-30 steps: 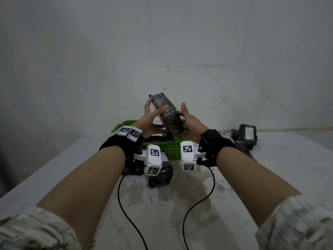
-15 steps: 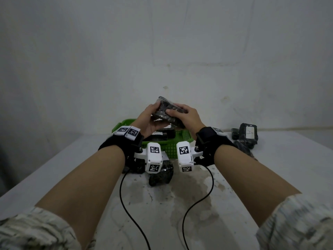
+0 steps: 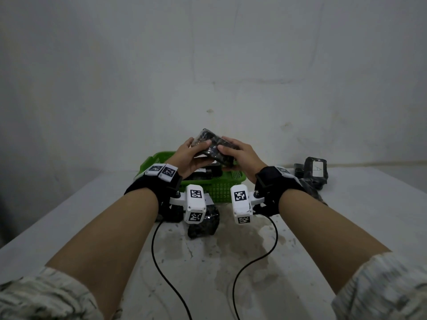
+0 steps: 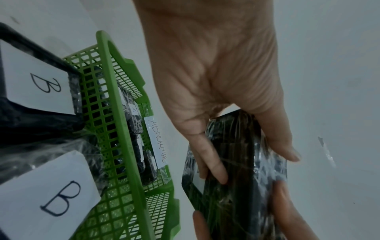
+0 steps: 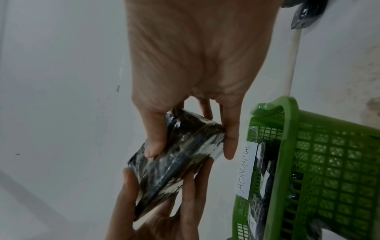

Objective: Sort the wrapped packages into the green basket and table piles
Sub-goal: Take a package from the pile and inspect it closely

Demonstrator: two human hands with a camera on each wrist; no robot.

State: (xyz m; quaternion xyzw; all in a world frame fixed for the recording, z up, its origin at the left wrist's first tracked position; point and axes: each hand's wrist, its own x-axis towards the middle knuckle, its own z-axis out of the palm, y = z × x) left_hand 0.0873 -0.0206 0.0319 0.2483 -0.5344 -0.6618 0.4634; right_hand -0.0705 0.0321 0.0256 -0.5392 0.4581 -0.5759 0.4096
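Both hands hold one dark package [image 3: 213, 147] wrapped in clear film above the green basket [image 3: 217, 188]. My left hand [image 3: 193, 151] grips its left end, thumb over the top [image 4: 236, 162]. My right hand [image 3: 233, 153] pinches the right end between thumb and fingers [image 5: 176, 146]. The basket [image 4: 123, 146] [image 5: 320, 170] holds several dark wrapped packages and carries a paper label reading "ABNORMAL" [image 5: 245, 168]. Two packages with white "B" labels [image 4: 41, 191] lie beside the basket's left side.
A pile of dark packages, one with an "A" label [image 3: 315, 170], sits on the table at the right by the wall. Another wrapped package [image 3: 205, 221] lies in front of the basket under my left wrist. Two black cables trail over the stained tabletop [image 3: 208, 273].
The package stood upright on end between my hands a second ago. Both hands have turned it down to a flatter, tilted lie and closed round its ends, staying above the basket.
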